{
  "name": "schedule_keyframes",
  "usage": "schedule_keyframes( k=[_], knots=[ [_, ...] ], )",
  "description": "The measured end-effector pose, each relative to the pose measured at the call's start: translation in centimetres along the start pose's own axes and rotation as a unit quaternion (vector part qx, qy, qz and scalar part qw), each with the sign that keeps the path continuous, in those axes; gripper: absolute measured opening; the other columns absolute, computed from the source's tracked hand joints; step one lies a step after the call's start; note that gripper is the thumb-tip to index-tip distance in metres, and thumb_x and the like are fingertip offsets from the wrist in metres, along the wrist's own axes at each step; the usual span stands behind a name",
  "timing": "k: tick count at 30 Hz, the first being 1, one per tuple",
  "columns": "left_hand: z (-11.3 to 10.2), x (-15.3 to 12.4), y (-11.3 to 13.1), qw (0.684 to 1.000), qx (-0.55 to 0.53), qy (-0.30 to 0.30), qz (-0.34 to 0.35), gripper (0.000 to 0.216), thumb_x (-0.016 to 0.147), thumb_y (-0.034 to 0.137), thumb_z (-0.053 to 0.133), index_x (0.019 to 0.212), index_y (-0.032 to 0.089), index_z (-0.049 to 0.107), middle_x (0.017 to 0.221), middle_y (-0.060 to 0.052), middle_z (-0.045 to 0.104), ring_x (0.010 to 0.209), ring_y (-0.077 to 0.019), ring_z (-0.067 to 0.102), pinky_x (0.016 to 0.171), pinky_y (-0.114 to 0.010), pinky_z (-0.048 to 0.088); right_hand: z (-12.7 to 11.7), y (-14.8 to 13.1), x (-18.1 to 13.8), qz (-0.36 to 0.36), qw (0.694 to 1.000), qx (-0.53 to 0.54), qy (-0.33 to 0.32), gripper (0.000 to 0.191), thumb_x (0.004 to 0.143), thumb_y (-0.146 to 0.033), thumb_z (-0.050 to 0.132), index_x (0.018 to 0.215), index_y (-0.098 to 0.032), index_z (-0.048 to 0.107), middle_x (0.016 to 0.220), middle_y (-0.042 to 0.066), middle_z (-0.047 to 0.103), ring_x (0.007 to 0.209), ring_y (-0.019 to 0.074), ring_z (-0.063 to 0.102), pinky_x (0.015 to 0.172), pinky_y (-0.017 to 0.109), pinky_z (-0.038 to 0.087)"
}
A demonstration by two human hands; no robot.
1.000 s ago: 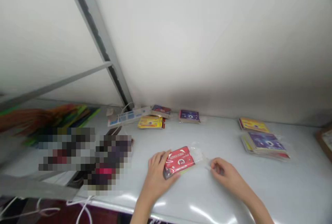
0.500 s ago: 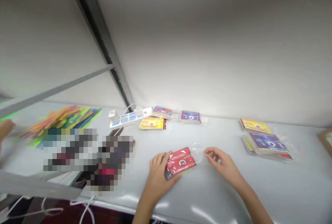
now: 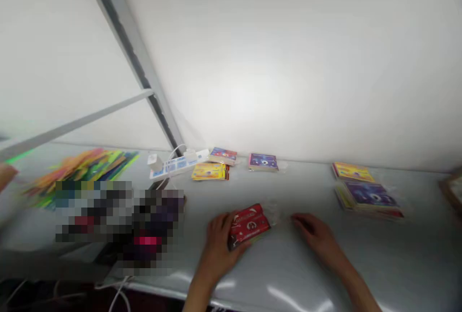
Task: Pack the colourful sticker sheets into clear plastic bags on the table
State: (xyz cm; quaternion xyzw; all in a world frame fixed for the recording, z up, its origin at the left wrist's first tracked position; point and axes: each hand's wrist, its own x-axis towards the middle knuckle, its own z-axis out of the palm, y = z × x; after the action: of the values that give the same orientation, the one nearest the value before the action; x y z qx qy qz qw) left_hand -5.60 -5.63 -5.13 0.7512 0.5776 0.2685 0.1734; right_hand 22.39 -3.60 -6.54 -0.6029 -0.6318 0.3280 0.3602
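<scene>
The left hand (image 3: 221, 242) is gripping the red pack (image 3: 250, 224), which is lying on the table (image 3: 288, 271), unmoved. The right hand (image 3: 320, 240) is now drawing its fingertips together, farther from the clear bag's (image 3: 272, 213) loose end (whether pinching film, cannot tell); the pack is remaining bagged.

Can't read print on the red packet (image 3: 251, 223), partly under the left hand (image 3: 219, 239). Right of it, can't discern any grip in the blurred right hand (image 3: 317, 236); far left, find another person's hand (image 3: 5, 176) cropped.
</scene>
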Motion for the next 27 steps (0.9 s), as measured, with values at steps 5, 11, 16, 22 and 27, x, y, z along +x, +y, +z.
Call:
schedule_keyframes(
  k=[5,11,16,22,27],
  knots=[
    [-0.1,-0.2,0.1,0.999,-0.047,0.002,-0.014,0.060,0.080,0.044,0.054,0.133,0.024,0.033,0.125,-0.011,0.044,0.115,-0.0278,0.040,0.098,-0.048,0.033,0.7,0.1,0.0,-0.004,1.000,0.014,0.005,0.034,0.079,-0.042,0.048,0.097,-0.019,0.065,0.092,0.009,0.067,0.079,0.0221,0.060,0.079,0.038,0.047],
    [-0.4,-0.3,0.3,0.997,-0.076,-0.003,-0.015,0.059,0.081,0.042,0.052,0.134,0.027,0.031,0.128,-0.010,0.042,0.118,-0.0278,0.040,0.099,-0.048,0.033,1.7,-1.1,0.2,0.004,0.997,0.065,-0.028,0.039,0.080,-0.045,0.048,0.103,-0.019,0.065,0.100,0.009,0.067,0.087,0.0235,0.061,0.082,0.038,0.048],
    [-0.6,-0.2,0.7,0.998,-0.057,-0.006,-0.016,0.059,0.079,0.044,0.055,0.132,0.025,0.036,0.125,-0.010,0.046,0.116,-0.0277,0.043,0.098,-0.046,0.036,2.9,-3.2,0.7,0.018,0.983,0.179,-0.045,0.049,0.082,-0.050,0.046,0.121,-0.021,0.055,0.117,0.008,0.061,0.109,0.0237,0.054,0.096,0.040,0.040],
    [-0.4,0.0,0.7,0.999,-0.035,-0.017,-0.018,0.063,0.074,0.048,0.060,0.130,0.024,0.040,0.123,-0.011,0.047,0.115,-0.0297,0.042,0.098,-0.049,0.034,4.2,-3.8,1.5,0.048,0.967,0.245,-0.050,0.056,0.083,-0.053,0.044,0.130,-0.024,0.044,0.121,0.008,0.058,0.112,0.0234,0.053,0.097,0.041,0.037],
    [-0.2,0.0,0.6,0.999,-0.034,-0.025,-0.024,0.064,0.076,0.046,0.059,0.131,0.023,0.037,0.125,-0.011,0.044,0.117,-0.0286,0.040,0.100,-0.048,0.033,5.0,-3.4,2.0,0.119,0.920,0.373,-0.023,0.060,0.077,-0.057,0.049,0.126,-0.021,0.048,0.112,0.013,0.063,0.102,0.0254,0.059,0.088,0.040,0.045]
  ],
)
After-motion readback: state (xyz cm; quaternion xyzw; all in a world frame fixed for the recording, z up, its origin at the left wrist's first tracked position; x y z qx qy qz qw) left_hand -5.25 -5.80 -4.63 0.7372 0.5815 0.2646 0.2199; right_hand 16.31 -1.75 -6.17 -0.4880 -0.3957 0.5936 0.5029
